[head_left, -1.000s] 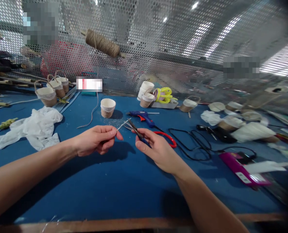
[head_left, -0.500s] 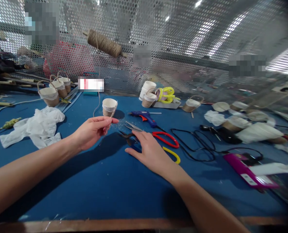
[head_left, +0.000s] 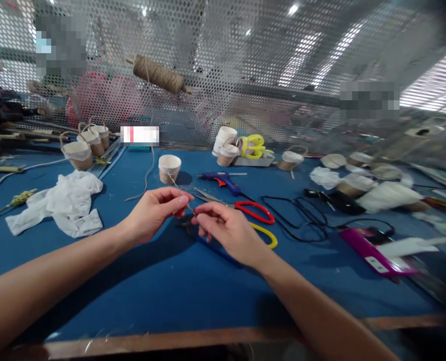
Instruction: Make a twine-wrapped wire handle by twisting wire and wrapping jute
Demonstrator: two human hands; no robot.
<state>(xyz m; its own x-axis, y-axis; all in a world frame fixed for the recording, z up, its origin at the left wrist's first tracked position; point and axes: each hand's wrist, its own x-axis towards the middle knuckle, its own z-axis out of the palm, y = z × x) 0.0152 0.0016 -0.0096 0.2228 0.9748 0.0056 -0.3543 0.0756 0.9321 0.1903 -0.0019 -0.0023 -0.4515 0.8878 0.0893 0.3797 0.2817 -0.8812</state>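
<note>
A thin twisted strand of twine (head_left: 174,181) is pinched between the thumb and fingers of my left hand (head_left: 157,211). Its upper end sticks out in front of a small paper-lined cup (head_left: 169,166). My right hand (head_left: 226,228) pinches the lower end of the strand, close to the left fingertips. Under the right hand lie pliers (head_left: 217,250) with a blue handle, partly hidden. Scissors (head_left: 256,212) with a red handle loop rest just behind that hand, and a yellow curved handle (head_left: 270,236) shows beside it.
A blue glue gun (head_left: 223,180) lies behind the scissors, its black cable (head_left: 301,215) looping right. White cloth (head_left: 62,200) is at left, near several handled cups (head_left: 80,155). A twine spool (head_left: 158,74) hangs on the mesh. A purple box (head_left: 373,253) stands right.
My right hand has lifted off the pliers and come to the strand, its fingers closing on the lower end. My left hand has shifted slightly right and down.
</note>
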